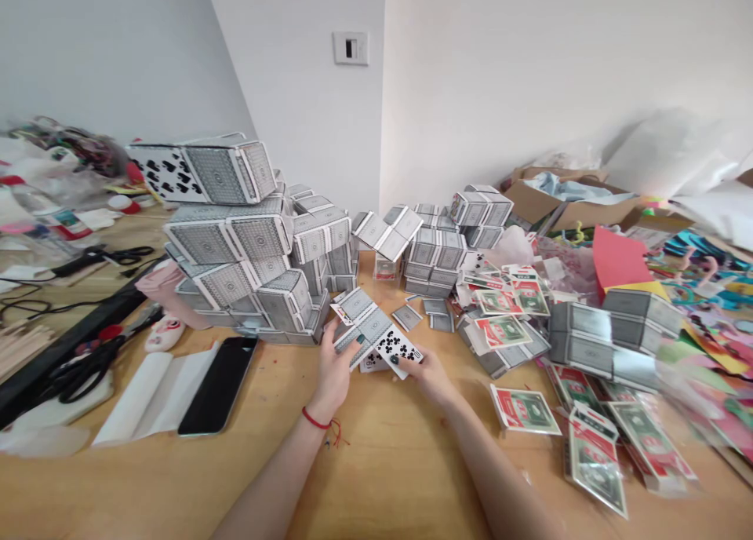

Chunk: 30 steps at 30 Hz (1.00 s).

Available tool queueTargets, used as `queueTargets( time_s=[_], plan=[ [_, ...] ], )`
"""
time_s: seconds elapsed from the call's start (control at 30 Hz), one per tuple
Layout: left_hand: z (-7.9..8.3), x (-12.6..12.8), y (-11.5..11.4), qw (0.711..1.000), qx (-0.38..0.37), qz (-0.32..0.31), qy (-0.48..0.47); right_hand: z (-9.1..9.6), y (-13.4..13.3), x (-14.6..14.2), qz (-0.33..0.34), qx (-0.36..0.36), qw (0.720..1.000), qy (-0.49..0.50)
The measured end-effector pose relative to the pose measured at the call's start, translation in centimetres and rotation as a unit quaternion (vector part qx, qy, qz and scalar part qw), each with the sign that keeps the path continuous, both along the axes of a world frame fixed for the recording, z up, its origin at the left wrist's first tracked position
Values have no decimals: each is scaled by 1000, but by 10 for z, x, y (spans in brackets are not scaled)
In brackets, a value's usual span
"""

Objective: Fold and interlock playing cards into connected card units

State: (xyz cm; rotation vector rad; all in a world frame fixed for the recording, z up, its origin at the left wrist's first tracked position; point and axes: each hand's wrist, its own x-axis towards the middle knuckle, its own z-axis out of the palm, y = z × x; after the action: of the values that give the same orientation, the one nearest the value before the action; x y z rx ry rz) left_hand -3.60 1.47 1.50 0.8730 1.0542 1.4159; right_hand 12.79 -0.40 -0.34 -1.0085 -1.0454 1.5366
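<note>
Between my hands, just over the wooden table, is a piece made of joined playing cards (365,326), with patterned grey backs and a ten of clubs face showing. My left hand (336,361) grips its left side, thumb on top. On the right, my right hand (424,370) is closed on the clubs card at the corner, with the thumb pressed on the face. The undersides of both grips are hidden. Behind the hands, small loose cards (407,315) lie on the table. A tall stack of card blocks (259,238) stands to the left, and a lower stack (436,249) stands behind.
Left of my hands lie a black phone (219,384), a white paper roll (141,395) and black scissors (97,352). Red and green card boxes (525,410) are scattered at right, beside more folded card blocks (580,336). A cardboard box (570,206) stands near the wall.
</note>
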Motion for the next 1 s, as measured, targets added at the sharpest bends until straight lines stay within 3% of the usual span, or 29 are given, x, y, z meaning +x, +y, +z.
queueTargets(
  time_s=[0.13, 0.3, 0.43, 0.6, 1.0],
  plan=[
    [6, -3, -2, 995, -14, -74, -64, 0, 5, 8, -32, -10, 998, 45],
    [13, -12, 1, 984, -36, -112, -137, 2, 11, 32, -34, 20, 999, -30],
    [16, -19, 3, 985, -71, -135, -80, 2, 12, 40, -18, 23, 994, -103],
    [15, -28, 4, 967, -125, -220, -9, -1, 12, 41, -21, 20, 990, -136],
    [8, -23, 7, 981, -94, -154, 68, 2, 10, 37, 28, 28, 988, -152]
  ],
)
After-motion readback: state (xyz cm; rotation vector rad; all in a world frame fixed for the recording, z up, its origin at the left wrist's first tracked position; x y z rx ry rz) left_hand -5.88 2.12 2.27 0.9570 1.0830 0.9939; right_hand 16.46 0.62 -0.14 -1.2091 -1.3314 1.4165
